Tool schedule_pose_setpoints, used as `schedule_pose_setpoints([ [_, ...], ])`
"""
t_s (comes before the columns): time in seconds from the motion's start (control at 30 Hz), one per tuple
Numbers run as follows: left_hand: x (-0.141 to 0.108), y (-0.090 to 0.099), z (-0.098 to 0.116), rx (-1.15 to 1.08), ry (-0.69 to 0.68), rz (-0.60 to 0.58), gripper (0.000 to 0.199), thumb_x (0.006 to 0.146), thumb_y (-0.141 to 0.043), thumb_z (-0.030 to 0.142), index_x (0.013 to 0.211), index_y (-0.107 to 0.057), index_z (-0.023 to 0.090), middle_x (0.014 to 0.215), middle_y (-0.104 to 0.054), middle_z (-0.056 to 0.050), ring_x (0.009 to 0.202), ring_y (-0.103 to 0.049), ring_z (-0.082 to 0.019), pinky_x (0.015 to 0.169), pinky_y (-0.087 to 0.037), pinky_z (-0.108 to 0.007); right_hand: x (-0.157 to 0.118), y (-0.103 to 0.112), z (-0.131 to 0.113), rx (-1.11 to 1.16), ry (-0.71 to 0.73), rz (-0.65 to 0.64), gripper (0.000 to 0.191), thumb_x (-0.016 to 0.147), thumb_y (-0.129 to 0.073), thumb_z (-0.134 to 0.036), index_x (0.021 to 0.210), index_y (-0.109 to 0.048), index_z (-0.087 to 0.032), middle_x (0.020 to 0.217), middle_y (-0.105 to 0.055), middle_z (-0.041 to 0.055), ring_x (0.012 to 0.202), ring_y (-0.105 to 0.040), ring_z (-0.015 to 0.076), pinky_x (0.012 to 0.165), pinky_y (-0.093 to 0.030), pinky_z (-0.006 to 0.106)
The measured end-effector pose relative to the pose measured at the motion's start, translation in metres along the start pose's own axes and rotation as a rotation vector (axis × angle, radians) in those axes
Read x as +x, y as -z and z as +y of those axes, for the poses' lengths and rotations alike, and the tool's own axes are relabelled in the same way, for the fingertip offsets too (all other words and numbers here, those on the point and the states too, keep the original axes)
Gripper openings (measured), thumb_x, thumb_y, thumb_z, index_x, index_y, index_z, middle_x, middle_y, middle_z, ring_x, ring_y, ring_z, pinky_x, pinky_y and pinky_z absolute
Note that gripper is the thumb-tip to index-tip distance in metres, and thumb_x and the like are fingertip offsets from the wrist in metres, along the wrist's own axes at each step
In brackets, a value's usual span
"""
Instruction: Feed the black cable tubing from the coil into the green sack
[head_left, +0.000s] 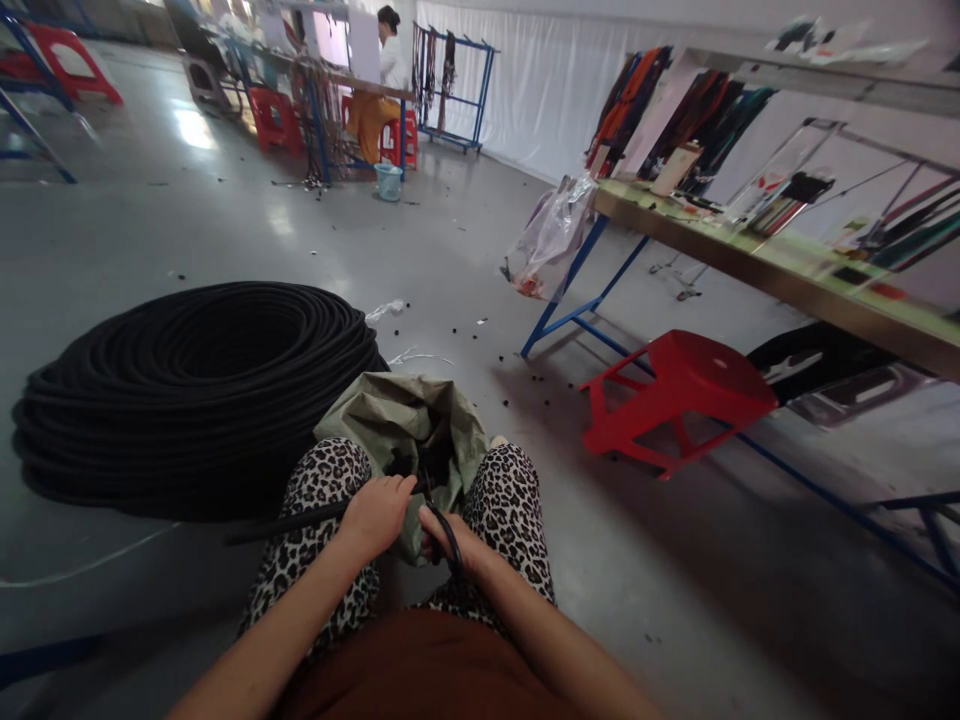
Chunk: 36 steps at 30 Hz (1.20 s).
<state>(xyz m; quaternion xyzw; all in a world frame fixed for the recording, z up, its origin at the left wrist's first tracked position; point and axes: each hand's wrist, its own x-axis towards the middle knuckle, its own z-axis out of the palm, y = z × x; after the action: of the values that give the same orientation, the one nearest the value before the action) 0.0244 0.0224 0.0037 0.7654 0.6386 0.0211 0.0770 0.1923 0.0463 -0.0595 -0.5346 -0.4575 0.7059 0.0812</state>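
My left hand [377,515] is closed around a black cord [304,520], which runs out to the left across my knee. Close by on the right, my right hand [450,538] grips black-handled scissors [452,545], their blades pointing up toward the cord's end. Both hands are between my knees, over the near side of an open green sack [360,405]. Dark pieces lie inside the sack, too shadowed to make out singly. A large coil of black cord [187,400] rests on the floor to the left.
A red stool [682,395] stands at the right beside a long worktable [780,270] with blue legs. A clear plastic bag [551,240] hangs at its corner. Small black bits dot the floor. Farther back, a person [386,60] sits at another table near a blue basket [388,182].
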Motion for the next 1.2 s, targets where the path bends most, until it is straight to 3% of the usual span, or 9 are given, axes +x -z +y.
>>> schedule_pose_setpoints([
  [0.3,0.003,-0.003,0.002,-0.010,0.036,0.012,0.036,0.096,-0.037,0.018,0.123,-0.060,0.013,0.104,-0.071,-0.013,0.098,-0.068,-0.023,0.086,-0.051,-0.037,-0.007,-0.004,-0.003,0.046,-0.014,0.031,0.054,0.088,-0.055,-0.068,0.069,-0.048,-0.018,0.046,-0.043,-0.0067,0.036,-0.040,0.0079,0.041,-0.034,0.021],
  [0.67,0.004,-0.011,-0.002,0.014,0.027,0.021,0.035,0.098,-0.037,0.020,0.123,-0.061,0.013,0.107,-0.072,-0.013,0.100,-0.068,-0.026,0.086,-0.051,-0.039,-0.020,-0.004,-0.015,-0.091,-0.039,0.092,0.045,0.097,-0.050,-0.050,0.065,-0.048,-0.018,0.041,-0.040,-0.0066,0.032,-0.041,0.0098,0.038,-0.036,0.021],
  [0.83,0.005,-0.008,-0.001,0.029,0.032,0.013,0.035,0.098,-0.037,0.020,0.123,-0.061,0.014,0.107,-0.071,-0.012,0.100,-0.067,-0.025,0.085,-0.049,-0.038,-0.018,-0.004,-0.010,-0.103,0.000,0.111,0.050,0.095,-0.054,-0.049,0.057,-0.044,-0.019,0.040,-0.036,-0.0073,0.031,-0.034,0.0070,0.039,-0.034,0.021],
  [1.2,0.006,-0.015,-0.006,0.077,-0.008,0.031,0.034,0.096,-0.039,0.016,0.122,-0.061,0.014,0.104,-0.070,-0.012,0.098,-0.065,-0.025,0.083,-0.049,-0.039,-0.026,0.000,-0.013,-0.252,0.047,0.143,0.050,0.096,-0.055,-0.043,0.054,-0.039,-0.020,0.040,-0.034,-0.0073,0.033,-0.038,0.0076,0.039,-0.029,0.019],
])
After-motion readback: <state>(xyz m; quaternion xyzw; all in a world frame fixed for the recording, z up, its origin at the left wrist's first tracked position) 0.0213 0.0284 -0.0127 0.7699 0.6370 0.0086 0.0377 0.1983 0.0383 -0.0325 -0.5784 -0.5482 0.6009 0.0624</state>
